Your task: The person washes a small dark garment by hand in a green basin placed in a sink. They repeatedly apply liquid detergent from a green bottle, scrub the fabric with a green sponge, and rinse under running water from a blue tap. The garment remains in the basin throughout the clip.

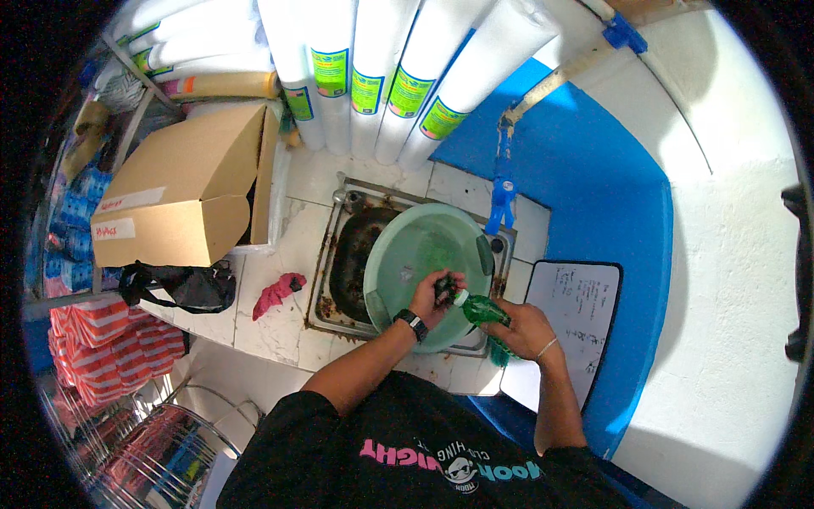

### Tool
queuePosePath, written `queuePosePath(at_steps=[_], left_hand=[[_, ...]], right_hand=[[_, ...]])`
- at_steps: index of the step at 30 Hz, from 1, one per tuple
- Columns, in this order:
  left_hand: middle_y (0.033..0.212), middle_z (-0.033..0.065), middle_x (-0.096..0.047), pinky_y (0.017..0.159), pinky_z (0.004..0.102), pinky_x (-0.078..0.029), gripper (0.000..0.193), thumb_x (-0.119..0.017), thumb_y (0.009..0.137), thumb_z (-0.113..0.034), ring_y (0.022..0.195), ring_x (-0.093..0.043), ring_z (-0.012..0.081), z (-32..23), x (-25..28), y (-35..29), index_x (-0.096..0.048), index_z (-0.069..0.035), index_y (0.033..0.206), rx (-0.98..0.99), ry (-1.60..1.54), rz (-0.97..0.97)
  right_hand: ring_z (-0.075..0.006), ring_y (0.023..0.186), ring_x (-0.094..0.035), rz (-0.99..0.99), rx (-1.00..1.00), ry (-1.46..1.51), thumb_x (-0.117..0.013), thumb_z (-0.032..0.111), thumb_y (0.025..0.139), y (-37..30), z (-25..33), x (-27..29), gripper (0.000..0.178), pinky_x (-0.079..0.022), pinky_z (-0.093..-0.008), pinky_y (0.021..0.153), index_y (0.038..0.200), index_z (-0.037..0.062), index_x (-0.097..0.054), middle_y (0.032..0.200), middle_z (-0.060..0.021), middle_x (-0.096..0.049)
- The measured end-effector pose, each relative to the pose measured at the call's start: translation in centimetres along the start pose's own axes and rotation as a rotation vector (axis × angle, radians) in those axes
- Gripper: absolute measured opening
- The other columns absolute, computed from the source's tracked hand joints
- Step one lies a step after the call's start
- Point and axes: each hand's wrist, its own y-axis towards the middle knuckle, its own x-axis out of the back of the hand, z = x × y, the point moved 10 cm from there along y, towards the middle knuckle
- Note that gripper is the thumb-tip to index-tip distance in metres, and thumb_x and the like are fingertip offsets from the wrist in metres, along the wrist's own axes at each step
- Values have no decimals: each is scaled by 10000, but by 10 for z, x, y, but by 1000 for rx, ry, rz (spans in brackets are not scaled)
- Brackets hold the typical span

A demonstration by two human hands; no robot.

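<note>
My left hand (pixel 432 301) is over the pale green basin (pixel 377 254), its fingers curled around a small dark lump (pixel 445 289) whose kind I cannot make out. In my right hand (pixel 526 329) is a green see-through bottle (pixel 482 310) with a white cap. The bottle is tilted, its cap end pointing at the dark lump and very close to it. Beneath both hands, the basin sits over the stained metal sink (pixel 348 276). A teal bristly or mesh piece (pixel 500 352) shows just below the bottle.
A blue tap (pixel 502 204) hangs above the basin's right side. On the tiled counter lie a crumpled red cloth (pixel 278 295), a black bag (pixel 182 288) and a cardboard box (pixel 182 182). White rolls (pixel 365 85) stand behind. A whiteboard (pixel 577 314) leans at the right.
</note>
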Motion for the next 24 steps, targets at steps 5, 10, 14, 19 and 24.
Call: queuePosePath(at_steps=[5,10,14,19,24], left_hand=[[918,116,-709,805,340,-549,323,-490,987,-267,836,-677,227,3,3,6,-653,8,1033,-2,-14,-5],[929,120,-698,806,342,-548,332,-477,997,-262,826,-670,228,4,-5,9,-642,23,1043,-10,-44,21],[929,112,-696,798,327,-542,333,-479,996,-266,827,-667,220,1,-7,7,-642,21,1043,-37,-15,-24],[918,79,-700,766,299,-528,310,-509,984,-280,818,-663,194,0,-7,5,-664,-15,1026,-26,50,-6],[921,59,-715,715,285,-520,323,-530,970,-332,804,-669,179,-1,-5,4,-683,-54,1033,-33,50,-19]], right_hand=[[-383,744,-671,34,-27,40,-666,407,861,-1,-1,0,420,-508,-501,716,1156,108,-664,752,-167,-694],[-385,744,-671,53,-48,5,-665,404,863,-1,-3,0,414,-509,-502,719,1159,115,-667,742,-172,-690],[-410,797,-664,24,-31,8,-663,396,865,1,-8,0,415,-510,-517,739,1166,110,-661,816,-200,-694],[-423,871,-663,-71,17,27,-668,401,857,4,-11,7,455,-519,-514,779,1208,113,-629,936,-205,-704],[-383,884,-683,-11,2,60,-737,347,807,7,-24,-2,531,-533,-442,802,1243,72,-611,976,-203,-703]])
